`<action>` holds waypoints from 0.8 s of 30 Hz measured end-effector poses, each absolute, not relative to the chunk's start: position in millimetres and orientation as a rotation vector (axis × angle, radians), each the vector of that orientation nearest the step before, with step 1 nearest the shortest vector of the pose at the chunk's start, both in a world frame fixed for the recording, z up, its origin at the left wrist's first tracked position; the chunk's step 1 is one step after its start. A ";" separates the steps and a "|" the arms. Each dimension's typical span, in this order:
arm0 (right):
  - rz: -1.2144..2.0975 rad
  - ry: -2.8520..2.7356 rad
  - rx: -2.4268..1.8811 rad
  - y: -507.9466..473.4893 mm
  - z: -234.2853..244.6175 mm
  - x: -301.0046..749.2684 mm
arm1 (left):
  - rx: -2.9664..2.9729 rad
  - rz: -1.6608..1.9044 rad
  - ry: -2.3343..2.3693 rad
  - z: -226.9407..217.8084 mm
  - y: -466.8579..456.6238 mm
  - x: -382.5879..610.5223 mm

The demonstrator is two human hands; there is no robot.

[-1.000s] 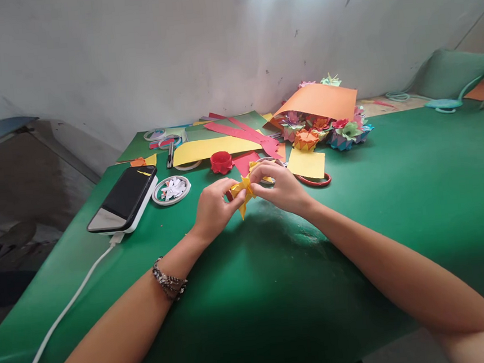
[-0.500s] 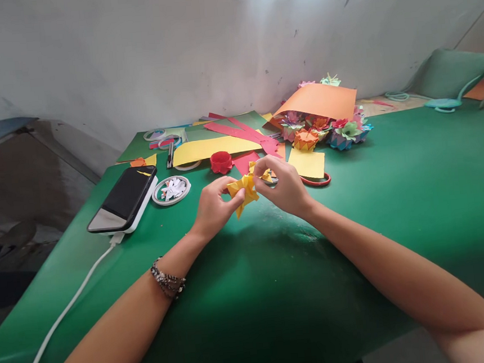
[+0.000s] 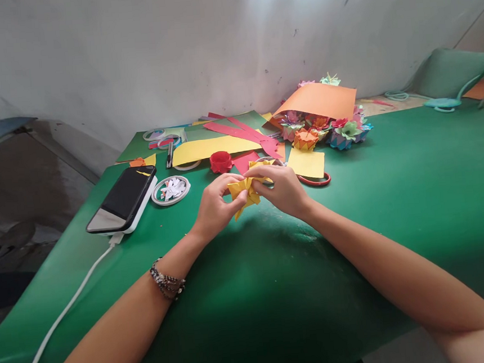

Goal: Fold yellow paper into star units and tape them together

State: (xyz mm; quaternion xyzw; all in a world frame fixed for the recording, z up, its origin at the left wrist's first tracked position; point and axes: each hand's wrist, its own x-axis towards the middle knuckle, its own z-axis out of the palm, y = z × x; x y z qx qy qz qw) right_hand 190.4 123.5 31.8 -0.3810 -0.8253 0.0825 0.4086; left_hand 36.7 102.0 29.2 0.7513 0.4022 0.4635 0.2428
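A folded yellow paper flower (image 3: 243,191) is held just above the green table, between both hands. My left hand (image 3: 218,201) is closed on its left side, thumb in front and fingers behind. From the right, my right hand (image 3: 282,186) pinches the flower with thumb and forefinger, its fingertips close to those of the left. Part of the flower is hidden by the fingers. Beyond the hands stands a red paper ring (image 3: 220,162) with a zigzag edge. Scissors with a red handle (image 3: 316,182) lie partly behind my right hand, beside a yellow paper square (image 3: 307,163).
At left, a phone (image 3: 125,197) rests on a white block with a white cable (image 3: 66,307). A tape ring (image 3: 170,191) holds white paper scraps. Farther back are yellow paper (image 3: 213,148), red strips (image 3: 237,130), finished paper flowers (image 3: 345,133) and an orange sheet (image 3: 320,101).
My right hand has shifted slightly left and its fingers have come down onto the flower, nearer my left fingertips. My left hand stays almost where it was.
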 end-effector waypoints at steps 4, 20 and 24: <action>0.015 -2.126 -1.011 121.9 30.3 188.9 | 2.028 1.234 1.088 28.2 101.6 38.3; 0.254 -2.069 -0.945 125.6 32.5 194.1 | 1.793 1.073 1.182 32.2 100.7 38.5; 0.111 -2.175 -0.990 124.7 31.4 194.0 | 1.700 1.033 1.167 30.3 101.2 39.0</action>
